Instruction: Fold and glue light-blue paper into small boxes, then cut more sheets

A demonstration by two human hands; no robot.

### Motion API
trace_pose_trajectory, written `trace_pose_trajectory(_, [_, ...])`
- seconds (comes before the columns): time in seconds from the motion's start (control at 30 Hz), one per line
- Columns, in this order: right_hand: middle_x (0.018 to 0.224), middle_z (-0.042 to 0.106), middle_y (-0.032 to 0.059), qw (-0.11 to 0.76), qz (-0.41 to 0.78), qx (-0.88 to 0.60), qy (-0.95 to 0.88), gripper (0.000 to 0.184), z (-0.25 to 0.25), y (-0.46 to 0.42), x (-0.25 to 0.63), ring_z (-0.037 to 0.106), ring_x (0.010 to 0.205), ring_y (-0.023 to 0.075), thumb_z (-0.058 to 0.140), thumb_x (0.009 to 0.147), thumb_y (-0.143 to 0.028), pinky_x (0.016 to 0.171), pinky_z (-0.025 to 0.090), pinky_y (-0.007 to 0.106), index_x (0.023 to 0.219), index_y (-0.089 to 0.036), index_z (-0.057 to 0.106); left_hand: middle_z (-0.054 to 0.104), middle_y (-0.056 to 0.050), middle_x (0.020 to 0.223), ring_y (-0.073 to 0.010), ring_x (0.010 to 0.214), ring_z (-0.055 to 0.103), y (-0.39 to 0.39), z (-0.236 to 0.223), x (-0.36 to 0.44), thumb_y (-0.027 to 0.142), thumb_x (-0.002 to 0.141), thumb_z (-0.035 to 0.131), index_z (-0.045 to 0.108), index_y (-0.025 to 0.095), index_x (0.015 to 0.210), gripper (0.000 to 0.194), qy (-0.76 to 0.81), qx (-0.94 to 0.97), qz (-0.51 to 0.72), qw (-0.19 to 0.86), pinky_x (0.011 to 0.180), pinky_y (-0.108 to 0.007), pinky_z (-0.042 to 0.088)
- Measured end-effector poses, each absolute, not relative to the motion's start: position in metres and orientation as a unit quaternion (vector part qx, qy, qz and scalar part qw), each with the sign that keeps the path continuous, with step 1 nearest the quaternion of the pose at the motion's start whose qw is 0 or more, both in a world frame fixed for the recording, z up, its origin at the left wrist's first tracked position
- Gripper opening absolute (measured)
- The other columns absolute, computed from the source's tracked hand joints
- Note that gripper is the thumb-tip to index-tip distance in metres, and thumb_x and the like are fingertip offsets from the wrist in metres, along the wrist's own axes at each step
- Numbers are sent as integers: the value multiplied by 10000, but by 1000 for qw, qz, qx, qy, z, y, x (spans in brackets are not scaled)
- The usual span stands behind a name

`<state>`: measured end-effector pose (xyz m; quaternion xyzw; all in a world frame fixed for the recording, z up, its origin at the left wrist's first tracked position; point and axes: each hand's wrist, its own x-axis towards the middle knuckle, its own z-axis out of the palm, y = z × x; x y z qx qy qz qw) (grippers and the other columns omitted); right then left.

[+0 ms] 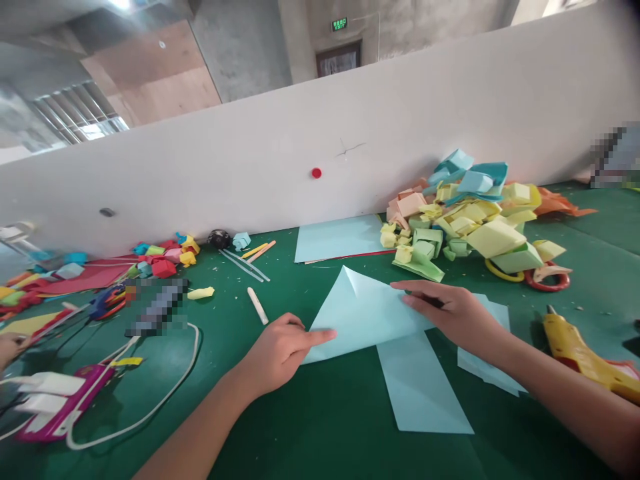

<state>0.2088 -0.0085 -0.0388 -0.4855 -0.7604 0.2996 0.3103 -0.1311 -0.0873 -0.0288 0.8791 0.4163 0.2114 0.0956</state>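
A light blue sheet of paper [367,310], partly folded to a peak at its far side, is between my hands above the green table. My left hand [287,347] grips its left edge, the index finger stretched over the top face and the other fingers curled. At the right side, my right hand [445,307] pinches the sheet's corner between thumb and fingers. Beneath it lies a light blue paper strip [425,387]. More light blue paper pieces [487,367] rest under my right wrist.
Folded paper shapes [495,237] are heaped at the back right, near tape rolls [547,279]. A yellow glue gun [575,347] lies at the right. To the left are a white stick [257,305], a phone [160,307], a purple power strip [87,403] with a cable, and another person's hand [11,348].
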Motion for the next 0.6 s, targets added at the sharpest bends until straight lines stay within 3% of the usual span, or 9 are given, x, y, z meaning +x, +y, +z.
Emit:
trace_pose_trajectory(0.13, [1148,775,39,301,291,-443,-793,321,-41,-5,212,707,982,293,520,974,-459,816,568,411,1109,-321,775,724,1,762,-160,747,623,-89,-25,-128,100,986,426,704,297,1276,448,416,881,200,106,733,-298,532])
trace_pose_trajectory(0.33, [1153,755,71,205,177,-365,-891,357,-49,-4,212,705,997,278,409,1018,-303,805,561,435,1162,-281,734,699,2,704,-147,609,593,-94,-23,-122,181,993,493,735,235,1158,298,396,907,134,46,695,-334,452])
trace_pose_trajectory(0.47, [1136,738,96,161,132,-349,-914,358,-49,-8,209,686,982,279,397,1037,-294,778,562,436,1184,-271,723,619,-4,655,-168,593,535,-97,-23,-118,256,972,535,750,229,1003,219,392,912,117,-11,615,-351,396])
trace_pose_trajectory(0.6, [1241,698,133,147,95,-347,-921,357,-48,-14,204,638,1087,334,438,1032,-357,868,557,519,1216,-234,719,642,-74,885,-220,755,555,-104,-18,-112,260,930,586,728,207,914,152,405,903,127,-63,662,-378,432])
